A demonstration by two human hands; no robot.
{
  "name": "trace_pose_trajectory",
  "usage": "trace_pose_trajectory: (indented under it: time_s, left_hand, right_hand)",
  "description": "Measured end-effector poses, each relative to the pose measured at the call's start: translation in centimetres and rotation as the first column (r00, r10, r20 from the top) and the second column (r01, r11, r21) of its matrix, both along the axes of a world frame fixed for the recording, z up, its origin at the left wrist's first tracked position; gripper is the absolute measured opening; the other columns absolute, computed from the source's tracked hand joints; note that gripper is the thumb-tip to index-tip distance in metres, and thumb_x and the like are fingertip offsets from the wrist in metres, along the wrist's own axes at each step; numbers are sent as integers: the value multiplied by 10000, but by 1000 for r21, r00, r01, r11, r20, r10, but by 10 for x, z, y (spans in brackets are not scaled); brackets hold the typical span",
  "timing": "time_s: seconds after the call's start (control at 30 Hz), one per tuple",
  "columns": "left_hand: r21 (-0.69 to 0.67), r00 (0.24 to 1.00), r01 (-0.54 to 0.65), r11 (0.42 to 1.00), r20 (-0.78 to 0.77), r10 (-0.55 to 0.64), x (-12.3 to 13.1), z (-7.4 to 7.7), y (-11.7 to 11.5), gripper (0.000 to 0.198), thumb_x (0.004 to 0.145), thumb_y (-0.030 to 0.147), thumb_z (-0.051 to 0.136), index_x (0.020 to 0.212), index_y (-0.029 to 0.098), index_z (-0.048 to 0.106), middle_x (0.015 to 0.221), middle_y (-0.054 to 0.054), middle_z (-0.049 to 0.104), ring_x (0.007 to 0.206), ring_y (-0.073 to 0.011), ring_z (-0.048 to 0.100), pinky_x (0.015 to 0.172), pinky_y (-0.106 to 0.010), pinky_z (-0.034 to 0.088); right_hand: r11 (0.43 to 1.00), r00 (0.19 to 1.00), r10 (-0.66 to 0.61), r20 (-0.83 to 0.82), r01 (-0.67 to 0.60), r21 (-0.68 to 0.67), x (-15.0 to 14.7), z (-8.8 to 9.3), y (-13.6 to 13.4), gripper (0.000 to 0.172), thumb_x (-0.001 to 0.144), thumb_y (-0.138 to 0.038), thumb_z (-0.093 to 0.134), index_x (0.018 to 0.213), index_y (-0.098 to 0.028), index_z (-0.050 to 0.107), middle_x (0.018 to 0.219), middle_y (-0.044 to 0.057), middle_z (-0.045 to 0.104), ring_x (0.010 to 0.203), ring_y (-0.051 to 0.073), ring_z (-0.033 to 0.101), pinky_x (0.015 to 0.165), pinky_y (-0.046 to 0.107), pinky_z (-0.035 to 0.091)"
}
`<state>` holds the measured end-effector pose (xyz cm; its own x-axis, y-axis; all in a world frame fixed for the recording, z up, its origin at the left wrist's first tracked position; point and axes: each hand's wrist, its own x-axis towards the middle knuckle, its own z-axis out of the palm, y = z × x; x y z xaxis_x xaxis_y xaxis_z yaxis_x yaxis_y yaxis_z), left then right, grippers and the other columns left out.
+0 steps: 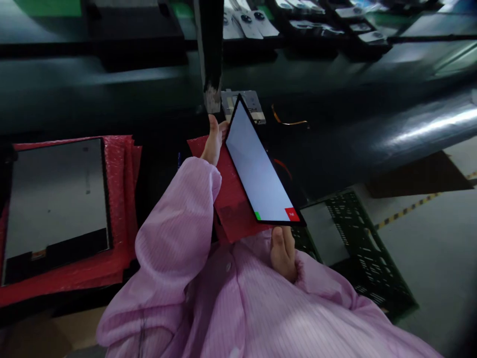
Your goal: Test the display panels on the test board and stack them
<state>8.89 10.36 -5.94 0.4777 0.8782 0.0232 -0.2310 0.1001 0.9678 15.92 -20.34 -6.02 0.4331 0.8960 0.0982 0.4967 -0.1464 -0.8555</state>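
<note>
A lit display panel (257, 169) is tilted up between my two hands, its white screen showing a small green patch and a red patch at the near corners. My left hand (213, 141) grips its far left edge, thumb pointing up and the other fingers partly behind the panel. At the near right corner, my right hand (283, 252) holds the bottom edge, thumb toward me. A red bubble-wrap bag (233, 191) lies below and left of the panel. Just beyond the panel's far corner sits a flat silver metal part (251, 105), partly covered.
On the left, another panel (59, 194) rests on stacked red bags (124, 199). A dark post (210, 54) rises past the worktop. An orange flex cable (288, 122) lies to the right. Below right stands a green crate (357, 238); trays of parts (253, 25) line the back.
</note>
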Motion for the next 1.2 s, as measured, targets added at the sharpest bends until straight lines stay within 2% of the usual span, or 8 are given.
trace_pose_trajectory:
  time_s: [0.07, 0.17, 0.43, 0.6, 0.73, 0.87, 1.07, 1.2]
  left_hand:
    - [0, 1000, -2, 1000, -13, 2, 0, -1, 2, 921, 788, 725, -96, 1038, 186, 607, 895, -25, 694, 1045, -153, 616, 919, -255, 479]
    - [-7, 1000, -6, 1000, -15, 6, -1, 0, 1, 888, 762, 775, -1, 1034, 190, 608, 931, -28, 694, 1024, -164, 616, 915, -263, 483]
    - [30, 993, -99, 995, 71, 97, 0, 7, -9, 924, 757, 869, 36, 975, 195, 631, 1001, -109, 671, 1116, -250, 609, 869, -354, 518]
    - [-7, 979, -195, 981, 59, 196, -15, 16, -16, 888, 664, 959, 195, 898, 227, 638, 964, -108, 678, 1129, -273, 603, 837, -341, 533]
    - [-46, 974, -224, 974, 30, 225, -39, 36, -34, 841, 685, 946, 227, 857, 232, 637, 893, -99, 687, 1045, -270, 643, 778, -340, 559]
    - [-115, 984, -179, 977, -13, 178, -62, 48, -53, 800, 741, 907, 239, 798, 213, 632, 814, -113, 686, 944, -281, 678, 690, -360, 580]
    - [-288, 971, -236, 928, -28, 239, -72, 36, -64, 738, 811, 848, 223, 730, 218, 599, 650, -63, 642, 810, -258, 703, 622, -349, 582]
    - [-431, 963, -253, 866, -26, 268, -69, 32, -75, 709, 851, 806, 214, 858, 222, 616, 713, -58, 663, 861, -251, 703, 678, -365, 593]
  right_hand:
    - [996, 997, -79, 6, 79, 28, -1, 3, 2, 366, 999, -405, 327, 1197, -296, 615, 1051, 83, 661, 1091, 283, 623, 1011, 531, 460]
    - [998, 999, -44, 25, 43, 42, 0, 4, 8, 318, 985, -414, 378, 1025, -307, 675, 1018, 72, 667, 1033, 286, 641, 957, 505, 503]
    - [997, 998, 57, 27, -59, 58, 7, 17, 21, 255, 965, -380, 428, 848, -285, 634, 966, 70, 662, 886, 263, 658, 774, 432, 569]
    - [988, 994, 105, 2, -105, 114, 49, 41, 37, 380, 946, -498, 457, 674, -255, 565, 764, 57, 597, 767, 250, 614, 720, 405, 548]
    - [986, 978, 106, -179, -81, 143, 96, 53, 58, 429, 900, -552, 563, 619, -232, 509, 627, 10, 488, 660, 200, 539, 615, 340, 494]
    - [987, 896, 129, -426, -74, 143, 121, 51, 78, 493, 825, -613, 645, 593, -225, 446, 564, -35, 407, 512, 130, 408, 480, 276, 406]
    - [983, 790, 176, -587, -114, 141, 121, 41, 98, 452, 739, -641, 707, 663, -235, 526, 625, -22, 534, 547, 149, 514, 527, 301, 498]
    - [986, 760, 168, -628, -116, 123, 120, 33, 98, 395, 757, -603, 714, 707, -237, 576, 641, -21, 569, 568, 152, 544, 549, 299, 515]
